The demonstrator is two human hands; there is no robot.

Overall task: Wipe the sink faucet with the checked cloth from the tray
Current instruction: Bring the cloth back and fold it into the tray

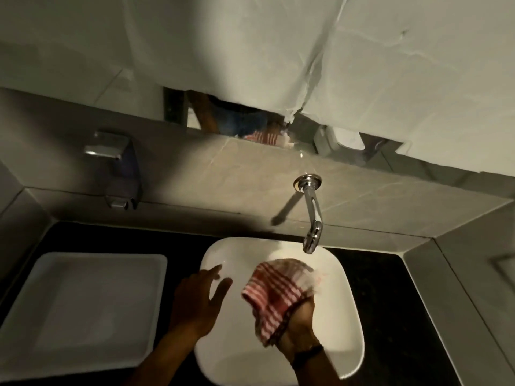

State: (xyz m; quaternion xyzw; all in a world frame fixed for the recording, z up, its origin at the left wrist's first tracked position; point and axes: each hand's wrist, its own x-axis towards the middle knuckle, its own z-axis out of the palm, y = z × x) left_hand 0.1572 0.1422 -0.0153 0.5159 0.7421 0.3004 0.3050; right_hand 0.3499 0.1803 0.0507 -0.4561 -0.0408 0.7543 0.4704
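Observation:
A chrome faucet (311, 218) juts from the grey tiled wall and curves down over the white sink (342, 310). My right hand (299, 327) is shut on the red-and-white checked cloth (274, 293), held bunched over the basin, below and left of the spout and apart from it. My left hand (199, 305) hovers open over the sink's left rim, fingers spread, holding nothing. The white tray (80, 307) lies on the dark counter to the left, with nothing in it.
A soap dispenser (114, 168) hangs on the wall at the left. White paper (306, 65) covers most of the mirror above; the uncovered strip (250, 126) shows reflections. Grey tiled side walls close in the dark counter (384, 274) on both sides.

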